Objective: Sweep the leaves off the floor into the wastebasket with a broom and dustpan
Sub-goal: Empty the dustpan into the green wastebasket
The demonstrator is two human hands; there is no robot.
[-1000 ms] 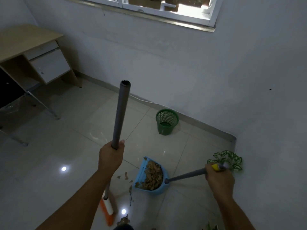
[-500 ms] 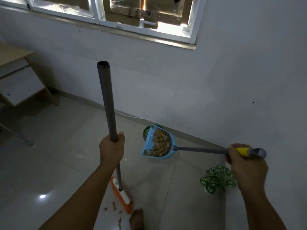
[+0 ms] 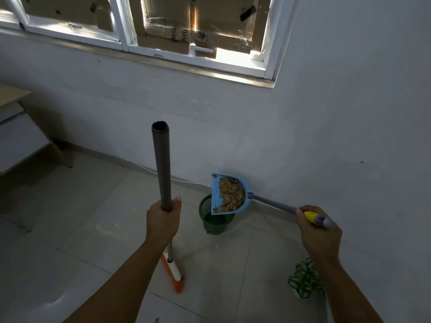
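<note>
A: The dustpan (image 3: 229, 194) is held up over the green wastebasket (image 3: 215, 217), its blue scoop loaded with dry leaves (image 3: 231, 194) and shown in front of the basket's far rim

B: And it is carried by the right hand (image 3: 319, 231), whose fingers are wrapped tight round the yellow grip at the end of the long grey dustpan handle (image 3: 275, 204)

A: That handle's long axis is seen running from the hand up and to the left, so the scoop lies away from the fingers, toward the wall, with the basket just beneath it

B: The open lip is pointed left and slightly down; a roll of the wrist is judged to be what tips the load in

A: A spill past the rim can be feared, since the basket mouth looks narrow against the scoop

B: Meanwhile the broom (image 3: 163, 173) is kept upright by the left hand (image 3: 163, 217), fingers closed round its grey pole, thumb up the side

A: Its orange head (image 3: 173, 273) is parked on the floor (image 3: 70, 229), near the basket but apart from it

B: So the right hand is plainly the nearer one for the emptying
</note>
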